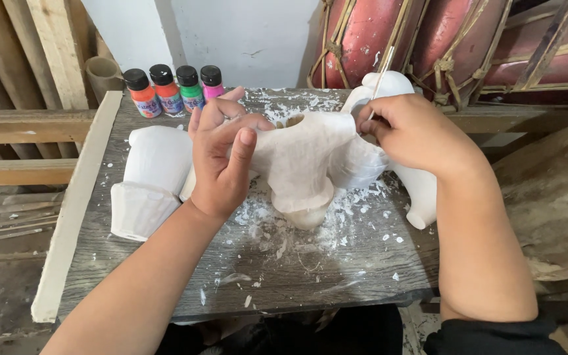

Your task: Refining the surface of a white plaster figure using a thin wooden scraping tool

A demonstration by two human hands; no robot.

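The left hand wraps around the near side of a white plaster figure, thumb pressed on its front and fingers curled over the top behind it, so the piece is held steady just above the bench, its rounded lower end resting on or just over the boards; which of the two cannot be told. The right hand is closed in a pinch on a thin pale stick-like tool, whose upper end rises toward the wall while its lower end is hidden between the fingers, right at the figure's upper right edge. White chips and dust lie scattered on the grey wood beneath and around the figure. To the left, two more white moulded pieces lie on the bench, one stacked partly over the other, touching the left wrist's side. Another white piece lies behind and under the right hand, partly hidden by it. At the back left corner of the bench four small paint bottles with black caps stand in a row, orange, red-orange, green and pink. Behind the bench, red drum-like bodies bound with cane lean against the wall.
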